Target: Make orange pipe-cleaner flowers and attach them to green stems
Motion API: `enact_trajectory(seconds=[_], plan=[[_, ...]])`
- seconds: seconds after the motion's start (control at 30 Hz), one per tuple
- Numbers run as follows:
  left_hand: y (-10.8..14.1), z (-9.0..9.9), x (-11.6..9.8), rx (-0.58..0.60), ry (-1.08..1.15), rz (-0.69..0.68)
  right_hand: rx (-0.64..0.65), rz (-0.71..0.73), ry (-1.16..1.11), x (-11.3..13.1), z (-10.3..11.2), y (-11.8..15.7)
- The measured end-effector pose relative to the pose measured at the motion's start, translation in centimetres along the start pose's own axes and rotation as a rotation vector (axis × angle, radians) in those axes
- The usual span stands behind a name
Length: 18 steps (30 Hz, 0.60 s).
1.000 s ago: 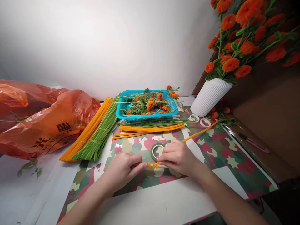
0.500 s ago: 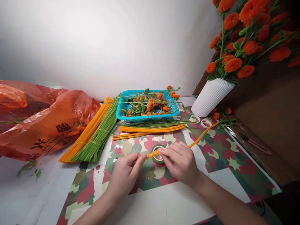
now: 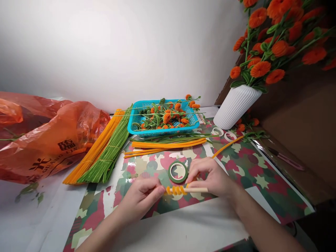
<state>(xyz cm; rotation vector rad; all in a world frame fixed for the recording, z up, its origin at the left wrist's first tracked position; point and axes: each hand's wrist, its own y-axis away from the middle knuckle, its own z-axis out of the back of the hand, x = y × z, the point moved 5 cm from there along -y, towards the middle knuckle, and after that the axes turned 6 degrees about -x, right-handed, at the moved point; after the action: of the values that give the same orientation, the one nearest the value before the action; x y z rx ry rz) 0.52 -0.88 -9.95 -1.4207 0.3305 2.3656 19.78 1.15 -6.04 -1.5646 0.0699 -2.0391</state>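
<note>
A yellow-orange chenille stem (image 3: 175,190) coils around a wooden stick (image 3: 198,190) between the hands, over the bench (image 3: 237,171). Compared with half a second ago, the coil sits lower and the stick's right part shows, so winding seems under way. The left hand (image 3: 144,196) is clamped on the coil's left end; the right hand (image 3: 210,175) pinches the stem. The green tape roll (image 3: 178,181) lies just beyond, seemingly unobstructive; the stem's tail passes near white tape rings (image 3: 218,135).

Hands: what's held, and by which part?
Left hand holds the pale stick by its left end; right hand holds the orange strand just past its coils.
</note>
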Motion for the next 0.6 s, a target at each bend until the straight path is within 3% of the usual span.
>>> enact_trajectory(seconds=[0.1, 0.17, 0.4, 0.6], plan=[[0.0, 0.4, 0.2, 0.117, -0.224, -0.036, 0.122, -0.040, 0.212, -0.4, -0.2, -0.1], [-0.2, 1.0, 0.6, 0.103, -0.358, -0.035, 0.076, -0.016, 0.379, -0.4, -0.4, -0.1], [-0.4, 1.6, 0.5, -0.137, -0.507, 0.067, -0.276, 0.258, 0.671, 0.8, -1.5, 0.6], [-0.2, 0.9, -0.2, -0.347, -0.244, 0.147, -0.462, 0.383, 0.692, 2.1, -1.8, 1.5]])
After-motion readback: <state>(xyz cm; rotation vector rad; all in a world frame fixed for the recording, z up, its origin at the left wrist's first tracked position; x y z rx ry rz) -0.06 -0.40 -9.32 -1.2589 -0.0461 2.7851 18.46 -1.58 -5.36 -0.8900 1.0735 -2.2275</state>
